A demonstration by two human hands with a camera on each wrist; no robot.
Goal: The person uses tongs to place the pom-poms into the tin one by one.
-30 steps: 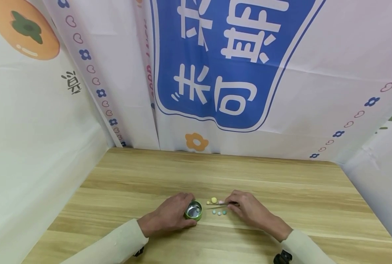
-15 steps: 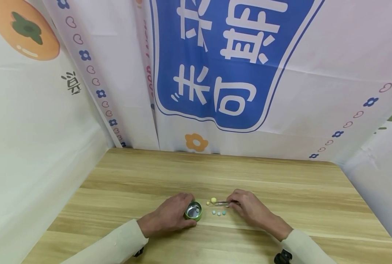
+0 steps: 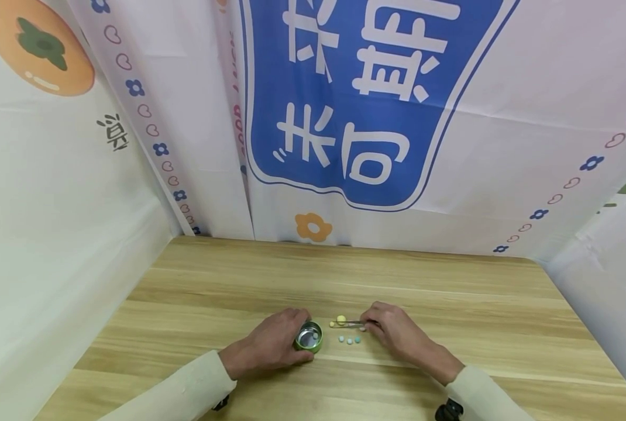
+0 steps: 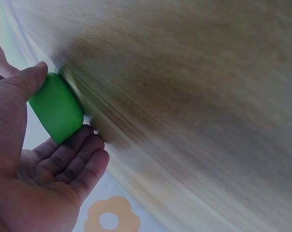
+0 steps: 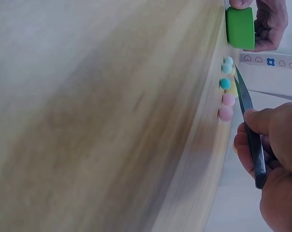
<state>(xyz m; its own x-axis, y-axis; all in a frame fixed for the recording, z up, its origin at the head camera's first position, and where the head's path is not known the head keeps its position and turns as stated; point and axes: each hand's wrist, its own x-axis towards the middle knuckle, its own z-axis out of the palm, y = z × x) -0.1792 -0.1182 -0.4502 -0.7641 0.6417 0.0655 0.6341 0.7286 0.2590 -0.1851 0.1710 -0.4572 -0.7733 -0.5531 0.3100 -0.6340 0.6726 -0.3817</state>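
Observation:
My left hand (image 3: 271, 342) grips a small round green tin (image 4: 56, 108), thumb on one side and fingers on the other. Its silvery inside faces up in the head view, and one small pale ball (image 3: 315, 335) lies in it. With my right hand (image 3: 397, 333) I hold a pair of tweezers (image 5: 250, 121), pointing left toward the tin. Their tips are at a small yellow ball (image 3: 332, 324); whether they pinch it I cannot tell. Behind the tweezers sits a larger yellow ball (image 3: 341, 320). Pink balls (image 5: 226, 114) lie close to my right fingers, partly hidden in the head view.
A short row of pale blue balls (image 3: 350, 341) and a teal ball (image 5: 225, 83) lies just in front of the tweezers. The wooden table (image 3: 229, 280) is bounded by printed cloth walls (image 3: 450, 228) at the back and sides.
The tweezers first drew a little to the right, then came left, so their tips now stand at the small yellow ball, closer together. The left hand and tin have stayed put.

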